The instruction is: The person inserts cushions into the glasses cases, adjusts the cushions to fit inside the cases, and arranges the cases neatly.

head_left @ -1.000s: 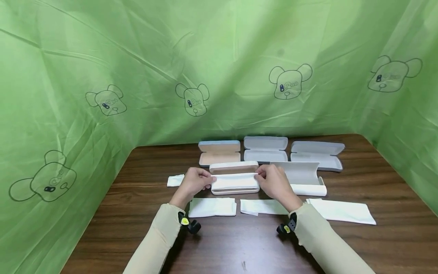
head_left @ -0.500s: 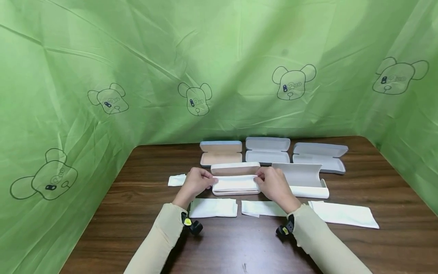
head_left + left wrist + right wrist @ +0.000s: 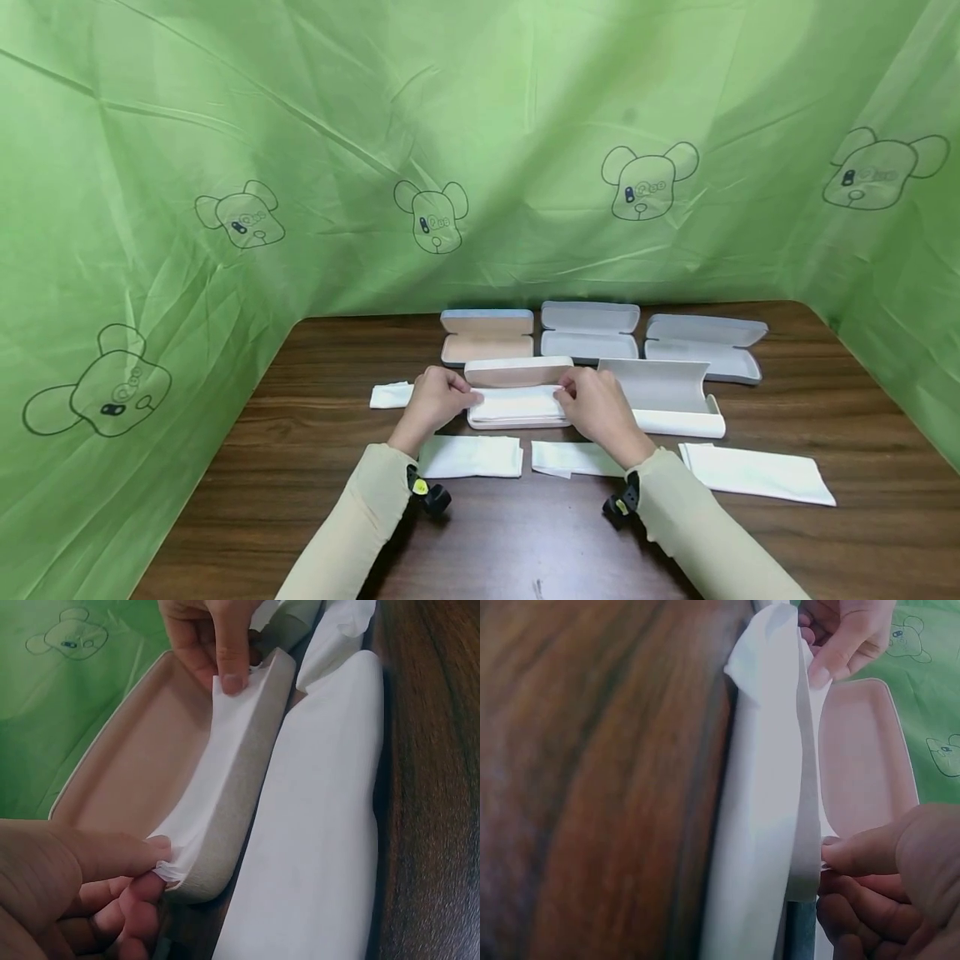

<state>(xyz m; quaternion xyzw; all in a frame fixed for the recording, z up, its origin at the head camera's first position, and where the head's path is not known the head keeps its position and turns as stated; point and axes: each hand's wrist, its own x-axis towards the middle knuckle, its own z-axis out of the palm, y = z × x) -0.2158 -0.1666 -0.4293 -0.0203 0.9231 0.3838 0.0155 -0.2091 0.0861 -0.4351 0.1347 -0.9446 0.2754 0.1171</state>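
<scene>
Crosswise, white cloth [image 3: 517, 403] in open case [image 3: 519, 370], long axis running left-right, hands [image 3: 433, 402] [image 3: 598, 407] pinching both ends

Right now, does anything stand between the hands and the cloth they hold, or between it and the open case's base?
Nothing visible: the left hand and right hand pinch the white cloth directly, over the open case's base, and the case's lid stands raised behind.

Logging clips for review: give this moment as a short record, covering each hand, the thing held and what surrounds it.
Left hand: pinches one end of the white cloth
Right hand: pinches its other end
Cloth: spans the lower half of an open pink-lined case
Behind: three open cases
Beside: open white case
Front: three folded white cloths
</scene>
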